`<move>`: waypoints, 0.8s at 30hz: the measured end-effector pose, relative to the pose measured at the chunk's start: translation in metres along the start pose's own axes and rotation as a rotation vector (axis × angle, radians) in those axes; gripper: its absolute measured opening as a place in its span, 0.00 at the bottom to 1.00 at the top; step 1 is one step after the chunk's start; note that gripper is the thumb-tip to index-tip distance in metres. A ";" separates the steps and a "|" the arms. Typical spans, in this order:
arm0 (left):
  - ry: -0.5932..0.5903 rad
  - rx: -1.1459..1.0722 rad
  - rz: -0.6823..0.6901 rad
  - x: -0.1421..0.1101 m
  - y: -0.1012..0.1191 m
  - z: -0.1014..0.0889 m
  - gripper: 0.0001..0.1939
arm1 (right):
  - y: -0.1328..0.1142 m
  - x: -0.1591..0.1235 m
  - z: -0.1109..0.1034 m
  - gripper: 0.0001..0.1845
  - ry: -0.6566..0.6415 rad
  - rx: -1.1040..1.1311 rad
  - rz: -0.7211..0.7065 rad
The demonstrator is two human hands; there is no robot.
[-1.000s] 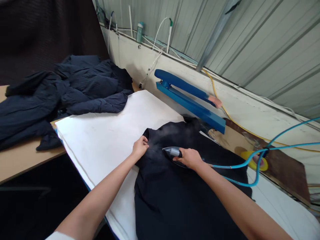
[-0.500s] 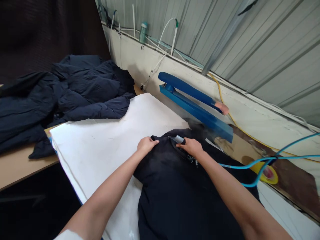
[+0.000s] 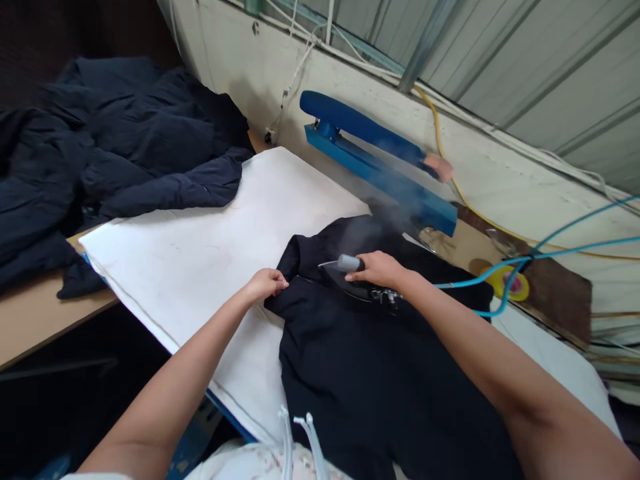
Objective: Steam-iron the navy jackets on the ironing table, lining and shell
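A black garment (image 3: 360, 367) lies spread over the white padded ironing surface (image 3: 200, 253). My right hand (image 3: 380, 270) is wrapped round the grey and black handle of a steam iron (image 3: 357, 287), whose soleplate rests on the cloth near the garment's far end. Faint steam rises around it. With fingers pinched, my left hand (image 3: 269, 283) grips the left edge of the black garment, to the left of the iron's tip. Light blue hoses (image 3: 460, 283) run from behind the iron off to the right.
Dark navy padded jackets (image 3: 150, 140) are heaped on a wooden table at the left. A blue sleeve-pressing arm (image 3: 370, 133) stands behind the ironing surface, along the wall. At the right are a yellow round roll (image 3: 513, 283) and a brown board (image 3: 560, 300).
My view has tilted downward. My left hand has shifted left and nearer along the garment's edge, whose end is now folded upward. The iron has moved slightly back from that edge, with more steam showing.
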State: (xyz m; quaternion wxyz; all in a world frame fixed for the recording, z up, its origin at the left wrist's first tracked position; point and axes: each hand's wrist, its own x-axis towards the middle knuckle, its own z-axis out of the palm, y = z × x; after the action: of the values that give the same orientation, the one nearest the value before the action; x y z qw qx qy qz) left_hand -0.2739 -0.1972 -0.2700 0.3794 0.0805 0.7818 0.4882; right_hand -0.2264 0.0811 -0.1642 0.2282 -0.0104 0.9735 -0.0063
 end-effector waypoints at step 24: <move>0.269 1.018 0.376 -0.048 0.032 0.104 0.30 | 0.068 -0.183 0.076 0.27 -0.123 0.222 0.197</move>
State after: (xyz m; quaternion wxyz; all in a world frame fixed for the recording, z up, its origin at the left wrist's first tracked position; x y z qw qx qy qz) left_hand -0.1782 -0.1315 -0.2432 0.0956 0.3287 0.9326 0.1143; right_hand -0.0304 0.1532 -0.1521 0.2867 0.1099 0.9473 -0.0908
